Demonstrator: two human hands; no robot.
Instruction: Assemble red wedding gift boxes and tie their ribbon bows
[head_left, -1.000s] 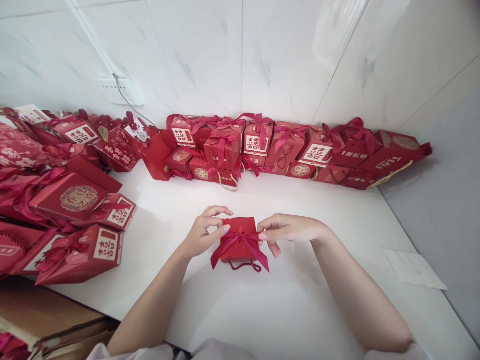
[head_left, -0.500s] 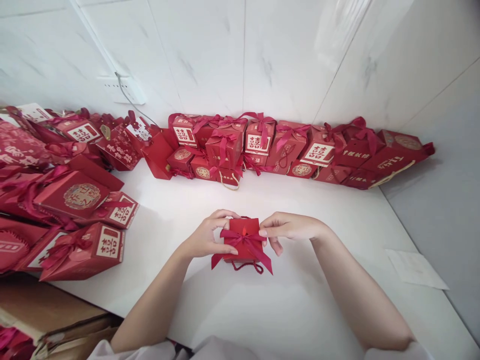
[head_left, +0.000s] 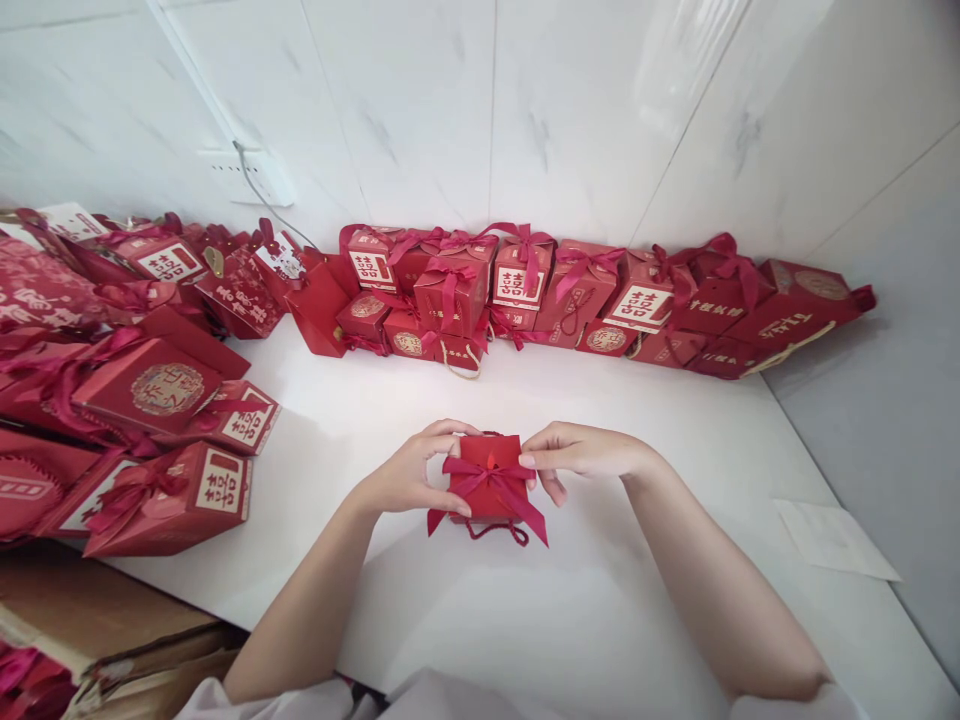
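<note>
A small red gift box is at the middle of the white table, its top facing me. A dark pink ribbon is tied in a bow across it, and a twisted red cord handle sticks out at the near side. My left hand grips the box's left side, with the thumb in front and the fingers behind. At the right end of the bow, my right hand pinches the ribbon loop between thumb and forefinger; its other fingers curl below.
Red gift boxes with bows stand stacked along the tiled wall. More red boxes crowd the table's left side. A cardboard box sits at the lower left. A white paper lies at the right, and a wall socket has a cable.
Both hands keep the same grip on the box and ribbon. The ribbon's left tail looks slightly shifted; the whole view has moved a little.
</note>
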